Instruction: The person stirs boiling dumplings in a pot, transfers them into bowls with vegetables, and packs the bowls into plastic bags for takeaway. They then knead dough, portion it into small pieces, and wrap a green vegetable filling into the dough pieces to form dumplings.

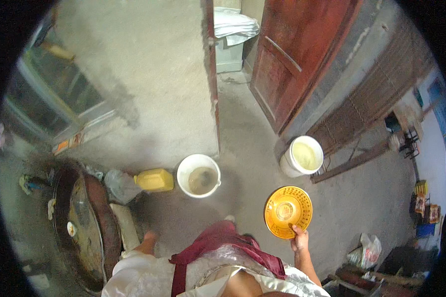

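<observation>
My right hand (300, 239) grips the rim of a yellow-orange bowl (277, 214), thumb over the inner side. Its open face is turned up towards me; dark markings run around the inner wall and a round emblem sits at its centre. No contents can be made out in it. Beyond the bowl stands a white bucket (287, 165) with pale yellowish contents. To its left, another white bucket (184, 171) holds murky liquid. Of my left arm (147, 240) only a short blurred stretch shows beside the apron, and the fingers cannot be made out.
A yellow plastic jerrycan (155, 180) and a clear plastic bag (119, 184) lie left of the buckets, near a large dark round vessel (109, 237). A reddish wooden door (282, 63) stands ajar ahead. A plastic bag (371, 249) rests at the lower right.
</observation>
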`<state>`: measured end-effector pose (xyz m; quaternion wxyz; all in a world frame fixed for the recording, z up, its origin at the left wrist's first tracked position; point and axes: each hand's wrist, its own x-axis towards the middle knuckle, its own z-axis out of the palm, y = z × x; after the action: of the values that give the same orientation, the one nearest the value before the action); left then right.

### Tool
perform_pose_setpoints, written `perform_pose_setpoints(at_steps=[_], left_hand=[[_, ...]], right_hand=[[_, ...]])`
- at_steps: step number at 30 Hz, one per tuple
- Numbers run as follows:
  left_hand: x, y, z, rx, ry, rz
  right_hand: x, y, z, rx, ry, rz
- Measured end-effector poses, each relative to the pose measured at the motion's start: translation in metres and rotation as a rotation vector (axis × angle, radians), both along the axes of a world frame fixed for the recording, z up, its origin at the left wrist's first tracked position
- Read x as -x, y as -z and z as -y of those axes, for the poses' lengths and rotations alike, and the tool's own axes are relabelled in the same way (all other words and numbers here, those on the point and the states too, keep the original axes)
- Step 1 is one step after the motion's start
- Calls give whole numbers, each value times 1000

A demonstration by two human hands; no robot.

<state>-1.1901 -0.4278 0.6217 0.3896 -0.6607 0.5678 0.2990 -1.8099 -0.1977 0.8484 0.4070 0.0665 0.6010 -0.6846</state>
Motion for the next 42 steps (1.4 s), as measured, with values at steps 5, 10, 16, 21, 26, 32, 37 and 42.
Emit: perform_pose_setpoints(at_steps=[5, 10, 16, 21, 26, 32, 37, 42], left_hand=[[367, -83, 184, 371, 483, -908], [633, -249, 337, 511, 203, -1487], [686, -322, 477, 801, -258, -1394], [661, -282, 524, 990, -715, -1210], [636, -257, 561, 1162, -1418, -1134], [584, -222, 638, 1375, -1443, -822], [568, -207, 687, 1299, -1674, -430], [543, -205, 723, 1556, -2169, -529]], right_hand=[[110, -33, 158, -4, -132, -15], [264, -5, 351, 61, -342, -155], [375, 8, 620, 124, -697, -87], [374, -14, 821, 128, -930, -128], [340, -39, 1023, 122, -1109, -75], [259, -80, 1265, 157, -1503, -88], [93, -124, 1462, 338, -1689, -91], [-117, -196, 1610, 456, -1763, -41]])
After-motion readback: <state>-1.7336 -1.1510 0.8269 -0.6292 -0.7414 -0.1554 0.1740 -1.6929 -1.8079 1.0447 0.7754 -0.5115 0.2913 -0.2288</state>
